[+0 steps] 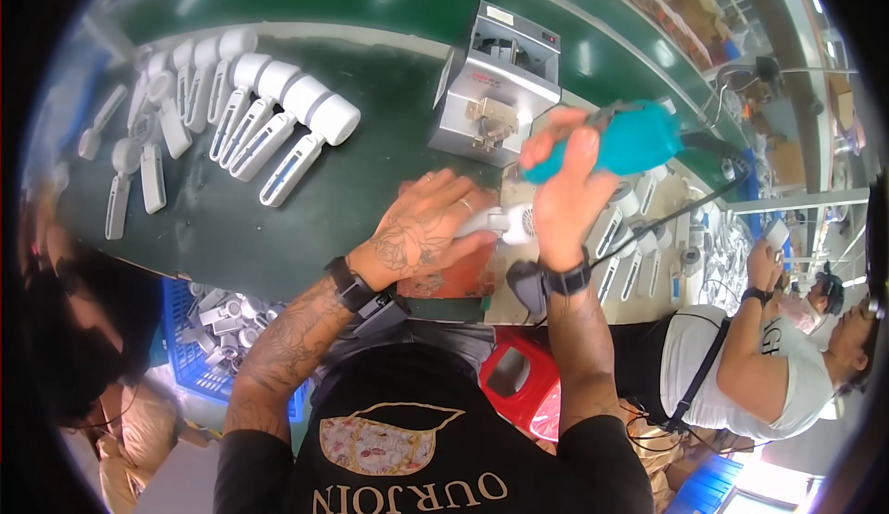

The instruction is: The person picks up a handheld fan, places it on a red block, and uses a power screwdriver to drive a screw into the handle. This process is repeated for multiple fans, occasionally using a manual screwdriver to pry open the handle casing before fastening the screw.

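The head view shows our left hand [421,222] grasping a white plastic handheld device [515,224], its long axis running left to right, its round vented end nearer our right hand [572,194], which lies just rightward, clenched around a teal, corded power tool [645,139].

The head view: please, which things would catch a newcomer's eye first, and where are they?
Probably the bright teal tool, blurred in the right hand, just right of the silver machine. Next come the white handheld devices grouped on the dark green table at left, while the left hand holds a similar white piece. Lower down, a red stool stands out beside the black shirt.
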The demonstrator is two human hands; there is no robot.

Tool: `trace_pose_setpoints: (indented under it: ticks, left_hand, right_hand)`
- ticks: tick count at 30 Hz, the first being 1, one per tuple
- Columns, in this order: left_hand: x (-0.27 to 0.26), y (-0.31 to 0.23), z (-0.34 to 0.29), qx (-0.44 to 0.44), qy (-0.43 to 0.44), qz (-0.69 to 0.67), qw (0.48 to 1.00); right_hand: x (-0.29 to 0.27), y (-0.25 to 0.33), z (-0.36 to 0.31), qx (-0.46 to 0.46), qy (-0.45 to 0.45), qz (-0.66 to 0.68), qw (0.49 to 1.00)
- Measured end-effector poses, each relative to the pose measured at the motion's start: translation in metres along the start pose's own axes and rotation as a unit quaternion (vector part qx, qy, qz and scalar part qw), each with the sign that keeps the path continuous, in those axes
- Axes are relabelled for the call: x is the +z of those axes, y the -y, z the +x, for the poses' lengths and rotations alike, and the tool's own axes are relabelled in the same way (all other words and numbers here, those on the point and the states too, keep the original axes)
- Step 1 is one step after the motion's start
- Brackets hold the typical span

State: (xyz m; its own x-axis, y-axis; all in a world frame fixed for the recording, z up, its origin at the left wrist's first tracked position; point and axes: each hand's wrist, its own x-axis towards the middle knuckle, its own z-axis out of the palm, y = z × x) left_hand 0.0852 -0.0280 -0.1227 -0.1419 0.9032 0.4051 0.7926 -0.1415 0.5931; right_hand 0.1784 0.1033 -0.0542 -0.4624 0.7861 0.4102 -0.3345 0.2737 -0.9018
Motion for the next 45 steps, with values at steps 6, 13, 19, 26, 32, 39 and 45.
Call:
trace_pose_setpoints:
  ticks: [6, 13, 19, 26, 32, 39, 45]
  left_hand:
    - [0.004, 0.002, -0.003, 0.002, -0.011, 0.0, 1.0]
    - [0.004, 0.001, -0.005, 0.015, -0.018, 0.005, 1.0]
    - [0.004, 0.001, -0.001, 0.01, -0.016, -0.003, 1.0]
    - [-0.001, -0.001, -0.001, 0.015, 0.008, -0.001, 1.0]
    - [0.0, -0.004, -0.002, 0.009, 0.015, -0.001, 1.0]
    - [0.005, -0.001, 0.004, 0.019, 0.006, 0.016, 1.0]
    - [0.003, 0.01, -0.005, 0.051, -0.056, 0.008, 0.997]
  right_hand:
    - [0.022, -0.032, 0.038, -0.096, 0.032, -0.027, 0.995]
    - [0.026, -0.026, 0.026, -0.038, 0.027, -0.023, 0.999]
    - [-0.015, 0.014, -0.025, 0.049, -0.004, 0.032, 0.998]
    - [-0.035, 0.009, -0.052, 0.047, 0.024, -0.013, 0.999]
    - [-0.036, 0.005, -0.056, 0.054, 0.036, 0.0, 0.998]
    - [-0.036, -0.004, -0.056, 0.027, 0.068, 0.032, 0.997]
    - [-0.029, -0.015, -0.063, 0.035, 0.007, 0.013, 0.999]
